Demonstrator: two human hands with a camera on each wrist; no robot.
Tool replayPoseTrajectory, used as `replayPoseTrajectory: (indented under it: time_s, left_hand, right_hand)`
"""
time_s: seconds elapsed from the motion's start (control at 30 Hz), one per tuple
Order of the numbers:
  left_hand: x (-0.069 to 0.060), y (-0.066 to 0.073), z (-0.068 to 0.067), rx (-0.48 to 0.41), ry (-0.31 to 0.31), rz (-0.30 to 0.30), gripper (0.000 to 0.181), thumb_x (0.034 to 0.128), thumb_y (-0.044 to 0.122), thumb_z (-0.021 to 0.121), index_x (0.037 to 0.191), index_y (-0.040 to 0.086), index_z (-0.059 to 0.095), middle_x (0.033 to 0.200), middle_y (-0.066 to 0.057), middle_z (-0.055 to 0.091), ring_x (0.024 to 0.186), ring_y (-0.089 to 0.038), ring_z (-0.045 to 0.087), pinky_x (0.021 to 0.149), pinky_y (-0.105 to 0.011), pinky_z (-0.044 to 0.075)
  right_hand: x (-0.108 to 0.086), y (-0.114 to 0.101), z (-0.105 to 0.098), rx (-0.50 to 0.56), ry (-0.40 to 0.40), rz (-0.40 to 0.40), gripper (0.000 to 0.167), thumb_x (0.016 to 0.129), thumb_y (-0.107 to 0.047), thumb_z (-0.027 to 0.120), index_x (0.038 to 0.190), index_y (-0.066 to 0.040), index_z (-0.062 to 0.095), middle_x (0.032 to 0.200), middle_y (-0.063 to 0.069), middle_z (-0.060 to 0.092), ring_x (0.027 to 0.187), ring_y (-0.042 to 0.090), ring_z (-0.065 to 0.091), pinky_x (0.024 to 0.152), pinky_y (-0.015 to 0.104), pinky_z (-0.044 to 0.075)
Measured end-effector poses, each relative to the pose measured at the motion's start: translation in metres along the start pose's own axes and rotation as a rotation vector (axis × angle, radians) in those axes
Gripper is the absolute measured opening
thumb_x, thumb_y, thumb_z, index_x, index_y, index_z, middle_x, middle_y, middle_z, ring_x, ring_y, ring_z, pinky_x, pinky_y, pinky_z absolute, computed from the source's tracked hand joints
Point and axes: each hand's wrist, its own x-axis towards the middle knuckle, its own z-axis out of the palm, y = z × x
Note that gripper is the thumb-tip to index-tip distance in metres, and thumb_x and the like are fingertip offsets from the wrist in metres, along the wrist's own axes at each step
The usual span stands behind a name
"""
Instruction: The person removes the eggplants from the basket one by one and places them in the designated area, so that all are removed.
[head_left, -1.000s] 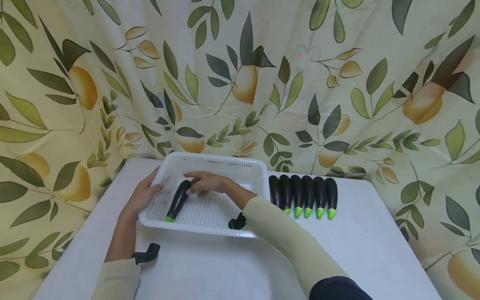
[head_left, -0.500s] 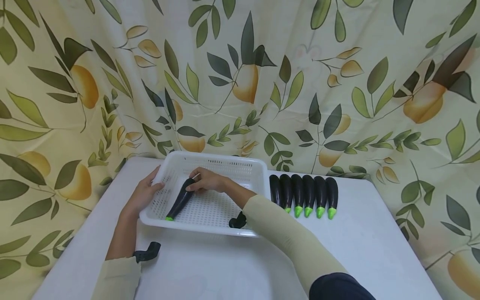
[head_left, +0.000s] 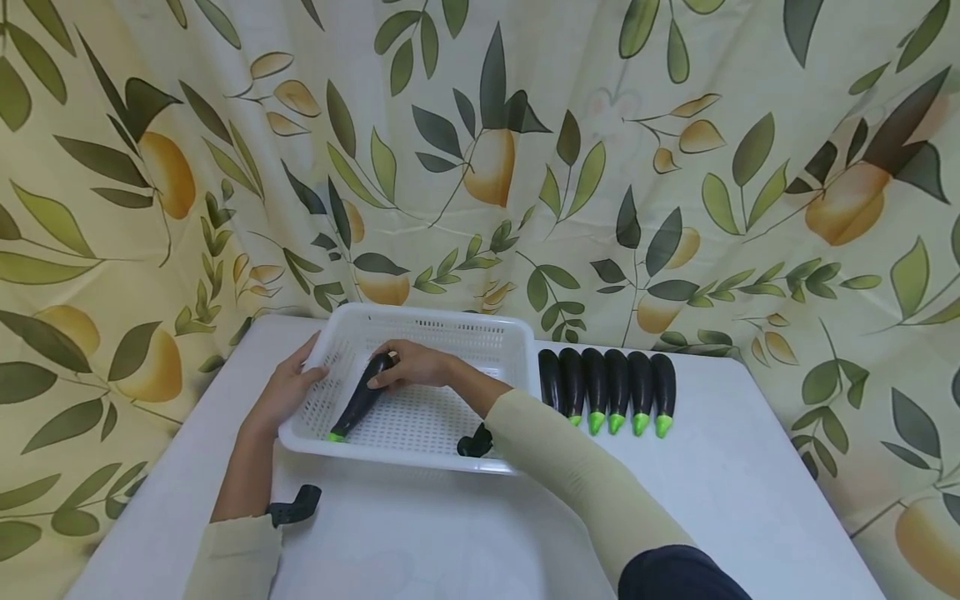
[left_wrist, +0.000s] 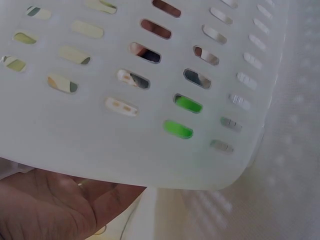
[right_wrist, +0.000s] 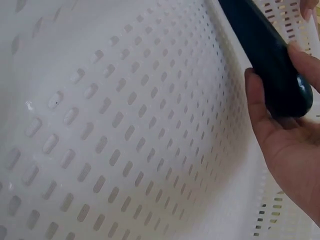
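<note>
A white perforated plastic basket (head_left: 397, 461) sits on the table. My left hand (head_left: 281, 393) grips its left rim, thumb over the edge; in the left wrist view that hand (left_wrist: 70, 205) shows beside the rim. Inside the basket my right hand (head_left: 417, 364) holds a dark purple eggplant (head_left: 358, 405) with a green stem end. Thumb and fingers pinch its thick end, as the right wrist view also shows on the eggplant (right_wrist: 275, 65). Its green tip slants toward the basket's near left corner. Through the left wrist view's slots the green tip (left_wrist: 187, 103) is visible.
Several more eggplants (head_left: 617, 385) lie side by side on the white table (head_left: 420, 533), just right of the basket, green ends toward me. A leaf-and-fruit patterned curtain (head_left: 570, 167) hangs behind the table. Black wrist devices (head_left: 295, 506) sit at both wrists.
My right hand's fingers have closed from a loose spread onto the eggplant's thick end. The eggplant has shifted and tilted slightly. My left hand stays on the rim.
</note>
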Motion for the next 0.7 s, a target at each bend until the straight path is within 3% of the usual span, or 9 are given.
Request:
replayPoseTrajectory:
  time_s: [0.1,0.33,0.57,0.7]
  left_hand:
    - [-0.0009,0.0007,-0.0012,0.002,0.003,0.007,0.069,0.1102,0.017,0.047,0.170,0.027,0.015,0.167,-0.024,0.032,0.132,-0.051,0.057,0.092,-0.048,0.060]
    - [-0.0013,0.0033,-0.0030,0.003,0.016,0.001,0.068,0.1103,0.018,0.047,0.170,0.030,0.017,0.168,-0.022,0.032,0.130,-0.051,0.058,0.088,-0.048,0.062]
    - [-0.0010,0.0029,-0.0030,-0.002,0.013,0.005,0.068,0.1105,0.018,0.047,0.170,0.028,0.016,0.169,-0.021,0.028,0.132,-0.050,0.056,0.089,-0.042,0.060]
    - [-0.0014,0.0022,-0.0009,-0.013,0.008,-0.005,0.068,0.1104,0.018,0.048,0.170,0.029,0.017,0.170,-0.020,0.028,0.133,-0.050,0.056,0.090,-0.046,0.061]
  right_hand:
    - [0.0014,-0.0016,0.0012,0.076,0.020,0.006,0.050,0.098,0.000,0.072,0.139,0.004,0.044,0.120,0.016,0.062,0.106,0.024,0.068,0.094,0.037,0.059]
    - [-0.0009,-0.0065,0.0012,0.024,-0.003,0.002,0.052,0.104,-0.008,0.066,0.151,0.001,0.046,0.126,0.014,0.062,0.107,0.023,0.065,0.100,0.042,0.057]
    - [-0.0001,-0.0056,0.0004,0.074,-0.016,0.018,0.059,0.099,0.000,0.070,0.150,-0.001,0.040,0.119,0.017,0.064,0.100,0.025,0.070,0.096,0.043,0.059]
    - [-0.0002,-0.0049,-0.0008,0.091,-0.047,0.015,0.069,0.095,0.007,0.072,0.153,-0.004,0.038,0.115,0.017,0.064,0.098,0.026,0.071,0.095,0.044,0.059]
